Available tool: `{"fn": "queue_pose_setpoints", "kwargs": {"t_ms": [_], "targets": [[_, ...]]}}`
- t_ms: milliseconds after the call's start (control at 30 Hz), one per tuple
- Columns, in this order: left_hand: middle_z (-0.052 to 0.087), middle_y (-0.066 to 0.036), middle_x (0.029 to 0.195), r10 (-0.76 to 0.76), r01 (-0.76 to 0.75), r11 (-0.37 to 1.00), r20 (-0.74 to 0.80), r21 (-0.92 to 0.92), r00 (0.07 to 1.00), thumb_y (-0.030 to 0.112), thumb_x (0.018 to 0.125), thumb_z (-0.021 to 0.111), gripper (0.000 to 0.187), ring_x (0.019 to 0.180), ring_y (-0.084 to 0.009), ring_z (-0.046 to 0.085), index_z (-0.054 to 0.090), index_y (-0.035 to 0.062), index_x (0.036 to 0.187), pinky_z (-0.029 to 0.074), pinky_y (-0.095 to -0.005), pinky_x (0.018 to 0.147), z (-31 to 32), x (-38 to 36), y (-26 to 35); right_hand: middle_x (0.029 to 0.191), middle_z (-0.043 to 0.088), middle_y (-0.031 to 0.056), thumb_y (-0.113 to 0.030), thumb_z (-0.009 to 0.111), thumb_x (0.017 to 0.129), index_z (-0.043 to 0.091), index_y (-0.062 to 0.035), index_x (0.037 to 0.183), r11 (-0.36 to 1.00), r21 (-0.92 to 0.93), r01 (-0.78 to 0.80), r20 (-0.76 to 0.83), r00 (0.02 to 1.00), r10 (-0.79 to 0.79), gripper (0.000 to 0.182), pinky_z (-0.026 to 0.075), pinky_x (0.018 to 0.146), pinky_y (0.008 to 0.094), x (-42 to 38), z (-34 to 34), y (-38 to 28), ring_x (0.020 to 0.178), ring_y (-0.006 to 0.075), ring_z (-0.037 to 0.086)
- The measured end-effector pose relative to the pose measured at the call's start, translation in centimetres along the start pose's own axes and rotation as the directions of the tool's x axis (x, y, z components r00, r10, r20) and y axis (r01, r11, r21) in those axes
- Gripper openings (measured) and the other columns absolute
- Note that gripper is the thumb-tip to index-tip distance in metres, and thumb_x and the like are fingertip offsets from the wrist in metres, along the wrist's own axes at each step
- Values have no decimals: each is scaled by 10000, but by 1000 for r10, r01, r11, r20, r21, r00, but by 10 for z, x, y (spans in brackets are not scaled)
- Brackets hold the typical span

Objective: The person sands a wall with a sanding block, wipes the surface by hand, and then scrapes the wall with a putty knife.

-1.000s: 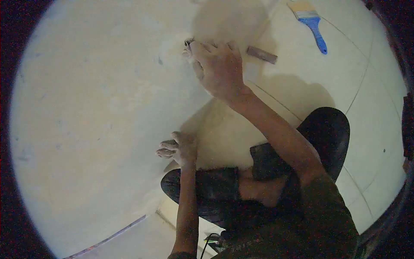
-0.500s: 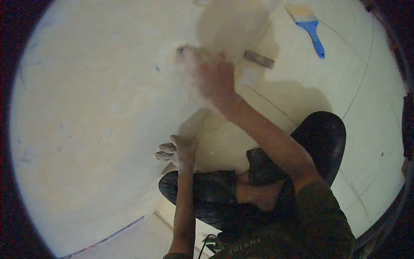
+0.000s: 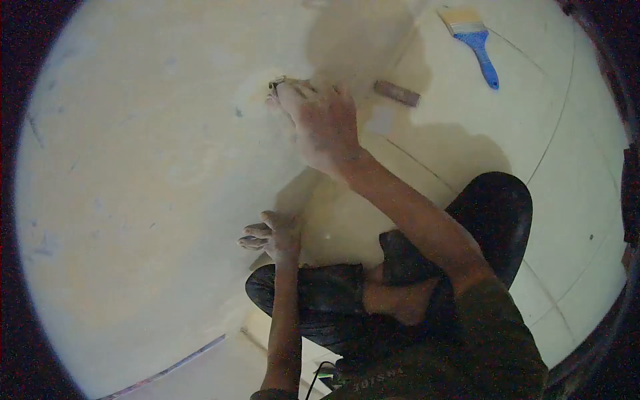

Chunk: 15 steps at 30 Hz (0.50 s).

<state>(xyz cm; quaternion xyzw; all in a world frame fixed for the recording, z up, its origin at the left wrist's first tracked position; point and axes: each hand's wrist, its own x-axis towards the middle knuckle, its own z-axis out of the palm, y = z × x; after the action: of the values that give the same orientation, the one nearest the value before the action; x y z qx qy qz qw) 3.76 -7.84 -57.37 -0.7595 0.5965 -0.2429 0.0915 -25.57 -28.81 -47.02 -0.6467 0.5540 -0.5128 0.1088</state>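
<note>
Spreading wide is a patchy wall (image 3: pixel 127 167), floor (image 3: pixel 573 220) to its right. Against the wall, the right hand (image 3: pixel 323 123) bends its fingers in a grip; lower, the left hand (image 3: pixel 283 235) has fingers parted, touching or not I can't tell. A blue-handled brush (image 3: pixel 475 41) and brown block (image 3: pixel 397 94) lie on the floor. The small gripped piece (image 3: pixel 274 84), mostly hidden, shows a dark end just left of the fingers.

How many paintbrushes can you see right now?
1. The blue-handled paintbrush lies on the tiled floor at upper right, farther right than the brown block near the right hand. Others could be hidden behind the legs.
</note>
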Motion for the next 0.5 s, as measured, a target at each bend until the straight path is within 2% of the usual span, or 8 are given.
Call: {"fn": "queue_pose_setpoints", "kwargs": {"t_ms": [33, 100, 133, 233, 300, 400, 433, 500], "targets": [[-83, -505, 1549, -13, 13, 1000, 23, -3, 1000, 790, 788, 682, 1135, 1319, -832, -139, 179, 170, 1595, 26, -919, 1004, -2, 0, -3, 1031, 716, 113, -226, 672, 908, 668, -111, 1176, 999, -10, -41, 22, 999, 41, 291, 470, 844, 511, 0, 3, 2, 985, 321, 649], [-49, -508, 1545, -107, 109, 994, 235, 5, 966, 767, 800, 683, 1102, 1315, -838, -128, 197, 165, 1583, 36, -917, 1010, -17, 7, 0, 1000, 723, 102, -232, 657, 927, 673, -111, 1091, 994, -33, -105, 67, 992, 107, 205, 469, 836, 512, 5, 10, 8, 947, 311, 658], [-32, -510, 1542, -160, 165, 986, 340, 14, 927, 756, 805, 684, 1085, 1313, -841, -122, 206, 162, 1578, 41, -917, 1013, -25, 8, 5, 975, 724, 97, -246, 644, 942, 667, -111, 1052, 998, -26, -55, 4, 998, 55, 175, 467, 824, 509, -2, 15, 8, 919, 308, 662], [-36, -520, 1538, -12, 18, 991, -49, 131, 999, 813, 731, 725, 1298, 1323, -838, -77, 79, 126, 1622, 107, -933, 976, 5, 2, -1, 903, 723, 85, -274, 605, 983, 651, -111, 962, 1000, -7, 14, -110, 994, -14, 171, 465, 799, 499, -10, 17, 5, 835, 307, 664], [-18, -517, 1538, 13, -4, 988, -54, 151, 998, 819, 736, 713, 1288, 1321, -842, -60, 86, 126, 1622, 127, -935, 967, 10, -1, -2, 859, 718, 80, -275, 579, 1001, 645, -111, 937, 998, 41, -50, -42, 998, 51, 188, 467, 794, 492, -13, 14, 0, 776, 317, 657], [12, -520, 1530, 26, -18, 986, -50, 166, 998, 817, 740, 709, 1284, 1318, -845, -44, 94, 113, 1620, 143, -938, 959, 3, -1, -2, 816, 716, 80, -286, 556, 1018, 644, -109, 942, 969, 169, -179, 30, 984, 177, 212, 465, 788, 489, -3, 2, 3, 772, 331, 662], [23, -522, 1527, 28, -20, 986, -47, 163, 999, 814, 741, 710, 1284, 1317, -846, -41, 97, 106, 1619, 145, -938, 958, 2, -1, 2, 826, 719, 94, -295, 556, 1020, 650, -104, 954, 979, 145, -142, 15, 990, 141, 223, 468, 795, 488, -4, 4, 2, 783, 335, 665], [-9, -538, 1520, 34, -30, 997, -54, 77, 998, 775, 783, 696, 1169, 1306, -850, -87, 143, 153, 1604, 79, -933, 976, 1, -3, 1, 846, 725, 122, -313, 556, 1024, 662, -94, 978, 992, 97, -79, -12, 997, 80, 247, 473, 810, 487, -6, 10, -4, 807, 345, 670]]}}
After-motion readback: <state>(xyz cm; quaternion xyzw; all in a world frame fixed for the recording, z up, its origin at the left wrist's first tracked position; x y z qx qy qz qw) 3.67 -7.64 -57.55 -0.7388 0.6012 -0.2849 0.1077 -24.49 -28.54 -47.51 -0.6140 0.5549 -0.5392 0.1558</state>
